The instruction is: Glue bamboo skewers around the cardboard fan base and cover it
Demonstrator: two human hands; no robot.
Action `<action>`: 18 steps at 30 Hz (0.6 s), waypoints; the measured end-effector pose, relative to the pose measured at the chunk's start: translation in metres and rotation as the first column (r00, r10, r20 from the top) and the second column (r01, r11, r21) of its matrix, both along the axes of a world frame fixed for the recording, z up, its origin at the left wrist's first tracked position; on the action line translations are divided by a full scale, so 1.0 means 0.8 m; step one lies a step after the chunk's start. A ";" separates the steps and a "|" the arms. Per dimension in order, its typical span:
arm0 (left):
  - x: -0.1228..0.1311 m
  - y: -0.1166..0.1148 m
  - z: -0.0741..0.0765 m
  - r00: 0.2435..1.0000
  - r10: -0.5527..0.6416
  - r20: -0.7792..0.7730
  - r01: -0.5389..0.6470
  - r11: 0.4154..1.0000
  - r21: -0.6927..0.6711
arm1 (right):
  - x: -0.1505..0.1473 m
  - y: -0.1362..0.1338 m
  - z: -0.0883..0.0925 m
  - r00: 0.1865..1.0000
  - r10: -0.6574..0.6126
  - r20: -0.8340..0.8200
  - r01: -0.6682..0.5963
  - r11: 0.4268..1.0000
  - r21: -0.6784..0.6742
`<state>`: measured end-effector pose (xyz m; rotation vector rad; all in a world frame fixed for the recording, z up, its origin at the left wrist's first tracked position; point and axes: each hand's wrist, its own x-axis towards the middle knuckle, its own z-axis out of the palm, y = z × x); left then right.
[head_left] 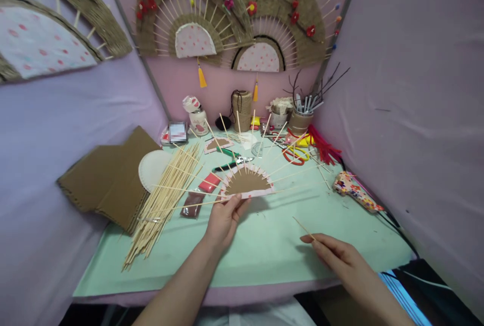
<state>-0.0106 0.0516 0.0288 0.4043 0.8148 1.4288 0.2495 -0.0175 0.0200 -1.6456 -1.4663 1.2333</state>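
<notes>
My left hand (pixel 227 217) grips the straight lower edge of a half-round cardboard piece (pixel 247 181), thumb in front. Its rim is wrapped in pink-and-white spotted cloth, and several thin wooden sticks fan out from it. Lower and to the right, my right hand (pixel 335 255) pinches a short thin stick (pixel 302 227) between thumb and fingers, apart from the cardboard piece. A large bundle of bamboo sticks (pixel 166 202) lies to the left. Behind the fan are green-handled pliers (pixel 236 159), partly hidden by its sticks.
Folded cardboard (pixel 109 180) and a white disc (pixel 153 170) lie at left. Scissors (pixel 295 154), red pipe cleaners (pixel 323 147) and a flower-patterned glue gun (pixel 355 192) are at right. A twine spool (pixel 242 109) and a pot of tools (pixel 301 120) stand behind. Decorated fans (pixel 192 18) hang on the wall.
</notes>
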 end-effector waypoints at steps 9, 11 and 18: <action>-0.015 0.005 0.014 0.994 0.082 0.068 -0.081 0.996 -0.022 | 0.043 0.065 -0.025 0.811 -0.307 0.498 0.112 0.917 0.383; -0.019 0.005 0.013 0.994 0.084 0.071 -0.083 0.996 -0.021 | 0.041 0.089 -0.020 0.798 -0.321 0.510 0.114 0.912 0.395; -0.021 -0.001 0.007 0.995 0.070 0.075 -0.067 0.997 -0.039 | 0.043 0.177 0.015 0.759 -0.447 0.475 0.155 0.831 0.534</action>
